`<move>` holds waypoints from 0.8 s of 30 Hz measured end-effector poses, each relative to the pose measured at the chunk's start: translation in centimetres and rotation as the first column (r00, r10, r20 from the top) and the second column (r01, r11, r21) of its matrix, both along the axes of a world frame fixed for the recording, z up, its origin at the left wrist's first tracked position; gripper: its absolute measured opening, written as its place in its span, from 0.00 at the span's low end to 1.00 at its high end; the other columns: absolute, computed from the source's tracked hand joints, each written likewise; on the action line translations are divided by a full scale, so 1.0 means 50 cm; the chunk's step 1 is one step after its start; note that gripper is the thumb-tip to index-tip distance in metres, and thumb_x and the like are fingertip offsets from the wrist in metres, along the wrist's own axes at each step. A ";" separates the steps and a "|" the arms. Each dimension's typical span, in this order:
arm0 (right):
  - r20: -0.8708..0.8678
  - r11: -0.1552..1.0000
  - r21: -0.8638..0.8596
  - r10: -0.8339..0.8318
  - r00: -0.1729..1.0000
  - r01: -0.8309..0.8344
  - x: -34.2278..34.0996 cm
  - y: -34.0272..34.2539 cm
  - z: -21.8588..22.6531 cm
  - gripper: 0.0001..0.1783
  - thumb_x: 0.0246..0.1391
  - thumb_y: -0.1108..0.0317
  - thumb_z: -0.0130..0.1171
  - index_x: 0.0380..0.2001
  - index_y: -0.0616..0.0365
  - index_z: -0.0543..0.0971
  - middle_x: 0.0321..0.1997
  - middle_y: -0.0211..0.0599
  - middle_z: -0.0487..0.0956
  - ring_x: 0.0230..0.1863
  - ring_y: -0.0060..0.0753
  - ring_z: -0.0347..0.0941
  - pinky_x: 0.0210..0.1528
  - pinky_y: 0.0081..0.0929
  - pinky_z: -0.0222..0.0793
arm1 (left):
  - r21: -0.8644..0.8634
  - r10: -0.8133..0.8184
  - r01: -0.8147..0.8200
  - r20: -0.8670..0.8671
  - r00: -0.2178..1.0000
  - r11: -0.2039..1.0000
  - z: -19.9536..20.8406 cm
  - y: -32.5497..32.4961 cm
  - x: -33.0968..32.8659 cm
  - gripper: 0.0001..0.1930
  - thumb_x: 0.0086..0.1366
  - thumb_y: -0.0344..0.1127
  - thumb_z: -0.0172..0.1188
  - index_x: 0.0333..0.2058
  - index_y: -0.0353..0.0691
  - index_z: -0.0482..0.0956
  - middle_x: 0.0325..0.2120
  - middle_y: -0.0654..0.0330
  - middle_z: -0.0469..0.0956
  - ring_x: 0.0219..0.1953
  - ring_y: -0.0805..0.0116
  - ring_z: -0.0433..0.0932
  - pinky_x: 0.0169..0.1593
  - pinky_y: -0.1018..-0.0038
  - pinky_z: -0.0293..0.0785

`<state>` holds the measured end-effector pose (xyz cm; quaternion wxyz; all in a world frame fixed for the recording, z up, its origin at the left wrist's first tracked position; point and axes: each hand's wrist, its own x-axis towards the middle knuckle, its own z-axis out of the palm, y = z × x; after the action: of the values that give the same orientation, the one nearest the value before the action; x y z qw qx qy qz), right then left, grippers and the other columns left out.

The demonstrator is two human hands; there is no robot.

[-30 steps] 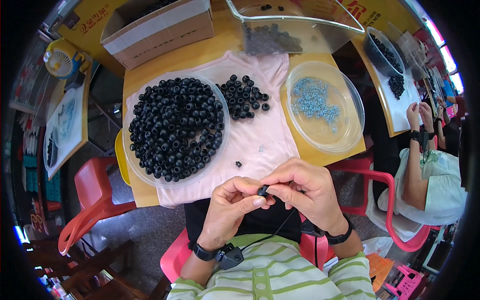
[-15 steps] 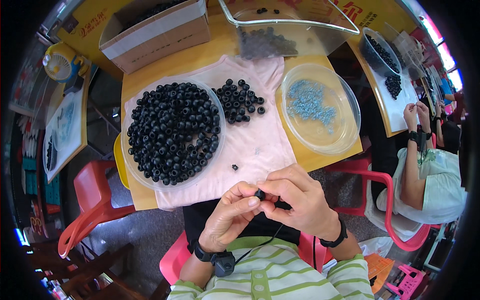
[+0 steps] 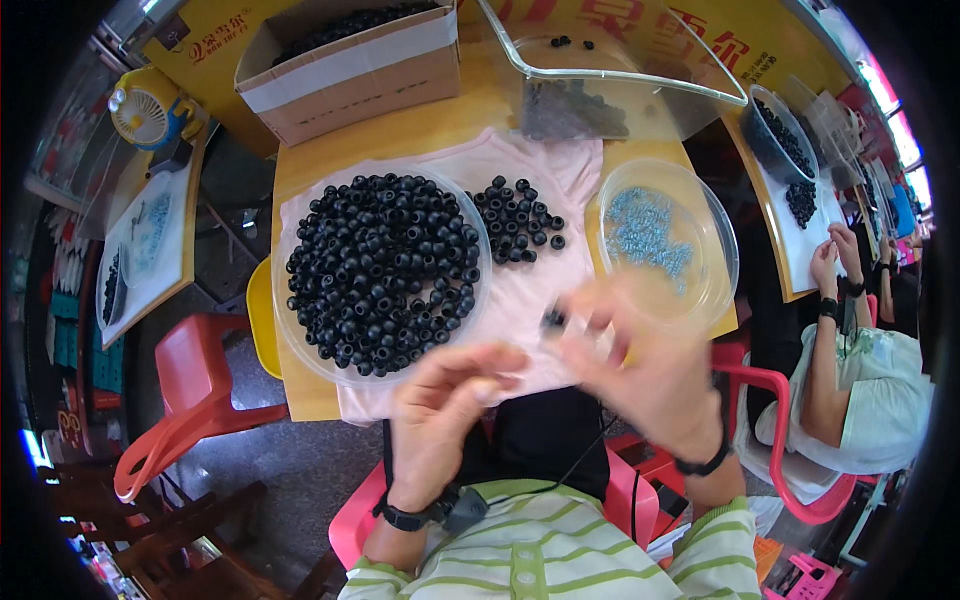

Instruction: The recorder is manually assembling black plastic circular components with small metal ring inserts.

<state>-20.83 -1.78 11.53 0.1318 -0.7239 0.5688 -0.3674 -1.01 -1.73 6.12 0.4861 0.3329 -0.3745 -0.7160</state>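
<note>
My left hand is over the front edge of a pink cloth, fingers bent and thumb apart from them, with nothing visible in it. To its right, my right hand is smeared by motion over the cloth. A blurred black bead shows at its fingertips. Left of centre, a round clear tray holds a heap of black beads. Several loose black beads lie on the cloth beside it. Small blue pieces sit in a round clear tub beyond my right hand.
At the back of the wooden table stand a cardboard box of black beads and a clear bin. Another person works at a table on the right. Red chairs flank my place.
My hands were together around a small black bead and have now parted. The right one has moved right and forward with a black bead at its fingertips. The view has shifted slightly.
</note>
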 end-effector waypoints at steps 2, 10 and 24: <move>0.150 0.982 -0.012 -0.187 0.971 0.190 -0.028 -0.076 0.051 0.13 0.48 0.65 0.69 0.36 0.59 0.80 0.33 0.37 0.81 0.28 0.28 0.76 0.31 0.26 0.72 | -0.201 0.217 -0.166 0.265 0.940 0.965 0.012 -0.028 0.026 0.11 0.68 0.27 0.56 0.48 0.31 0.76 0.40 0.55 0.81 0.39 0.69 0.80 0.46 0.74 0.76; -0.256 0.831 -0.063 -0.549 0.796 0.553 -0.164 -0.323 0.092 0.20 0.53 0.53 0.62 0.37 0.61 0.80 0.37 0.44 0.78 0.41 0.40 0.74 0.45 0.33 0.68 | -0.541 0.479 0.002 0.746 0.462 0.841 0.007 -0.077 0.083 0.06 0.62 0.24 0.62 0.38 0.33 0.83 0.31 0.63 0.80 0.30 0.78 0.75 0.34 0.82 0.70; 0.015 0.986 0.015 -0.164 0.986 0.163 -0.046 -0.084 0.026 0.05 0.50 0.70 0.64 0.32 0.59 0.81 0.28 0.38 0.79 0.22 0.32 0.73 0.26 0.28 0.66 | -0.473 0.328 0.157 0.778 0.536 0.867 0.019 -0.051 0.024 0.08 0.57 0.20 0.65 0.37 0.34 0.84 0.31 0.58 0.80 0.30 0.71 0.77 0.32 0.79 0.72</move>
<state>-23.12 -5.99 12.81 0.1109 -0.6709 0.6278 -0.3787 0.19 -4.26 7.09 0.3490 0.5186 -0.7111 -0.3218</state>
